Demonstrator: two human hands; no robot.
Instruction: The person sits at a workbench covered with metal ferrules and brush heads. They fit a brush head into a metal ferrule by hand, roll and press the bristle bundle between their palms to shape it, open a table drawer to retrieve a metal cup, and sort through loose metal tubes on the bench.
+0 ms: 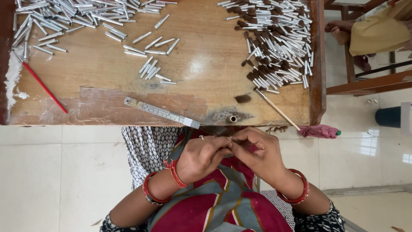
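Here the left hand [201, 157] and the right hand [259, 154] meet over the lap, fingertips pinched together on something very small; what it is I cannot tell. Just above them one metal tube [233, 119] stands on the wooden table [201, 64], beside a steel ruler [161, 112].

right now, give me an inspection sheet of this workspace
surface: worn wooden table, stained near its front edge
job's things: empty metal tubes heaped at the left, bristle-filled tubes at the right
clutter: metal ruler, red stick, thin wooden stick, pink cloth
grips: left hand and right hand pinch something small together over the lap, item hidden
cables: nothing seen
surroundings: pale tiled floor, wooden furniture at right
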